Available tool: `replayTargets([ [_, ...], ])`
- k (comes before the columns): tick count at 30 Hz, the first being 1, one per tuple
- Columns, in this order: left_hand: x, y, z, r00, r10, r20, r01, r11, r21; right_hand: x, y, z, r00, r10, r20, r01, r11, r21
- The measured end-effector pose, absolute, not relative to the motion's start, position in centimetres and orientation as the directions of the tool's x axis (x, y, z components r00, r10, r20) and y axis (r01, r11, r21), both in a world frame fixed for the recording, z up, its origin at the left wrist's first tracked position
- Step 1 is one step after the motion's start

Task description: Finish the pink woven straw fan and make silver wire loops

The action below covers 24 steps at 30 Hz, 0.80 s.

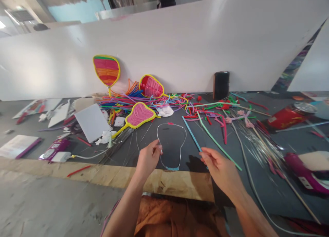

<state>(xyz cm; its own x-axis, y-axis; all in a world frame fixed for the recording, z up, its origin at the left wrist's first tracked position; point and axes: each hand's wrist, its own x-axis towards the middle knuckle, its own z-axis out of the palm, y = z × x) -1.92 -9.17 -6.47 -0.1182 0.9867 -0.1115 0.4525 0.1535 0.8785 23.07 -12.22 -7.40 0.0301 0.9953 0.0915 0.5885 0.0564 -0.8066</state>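
Observation:
My left hand [150, 156] pinches the left side of a thin wire frame [181, 146], bent into a closed loop. A bit of light blue pipe cleaner [172, 168] is wrapped on its near edge, and a small red piece [170, 123] sits at its far edge. In my right hand [218, 165], thumb and fingers close on the near end of a light blue pipe cleaner [191, 133], which slants away to the left. Right of it lies a pale green pipe cleaner [216, 141]. Beyond the loop rests a pink fan shape with yellow edging [141, 115].
Colourful pipe cleaners [123, 101] pile along the white board [180, 51], where two more fan shapes lean. White card [92, 122] and a purple glue gun [55, 149] lie left. Rightward are a black phone [221, 85], a red can [289, 116], a cable [243, 151] and another purple device [304, 173].

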Motion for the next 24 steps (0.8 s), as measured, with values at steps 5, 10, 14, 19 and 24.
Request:
replayTargets([
  [5,-3.5,-10.1,-5.3,-0.116,0.955,0.274,0.816,-0.066,0.574,23.9,-13.0,-8.3,-0.139,0.949,0.282,0.774,0.282,-0.567],
  [10,-1.6,-13.1,-5.0,-0.018,0.957,0.29,0.785,-0.166,0.597,24.3,-12.7,-7.9,-0.146,0.901,0.409,0.872,0.312,-0.376],
  [14,1.5,-16.1,-5.6,0.232,0.953,0.196,0.555,-0.296,0.778,22.1,-14.4,-6.6,-0.296,0.887,0.353,0.745,0.446,-0.496],
  [19,2.8,-18.2,-6.0,0.195,0.964,0.181,0.379,-0.244,0.893,19.4,-17.2,-6.3,-0.327,0.873,0.362,0.614,0.488,-0.62],
  [24,1.3,-19.0,-5.6,0.209,0.971,0.115,0.396,-0.191,0.898,18.4,-18.1,-6.5,-0.342,0.868,0.36,0.506,0.493,-0.708],
])
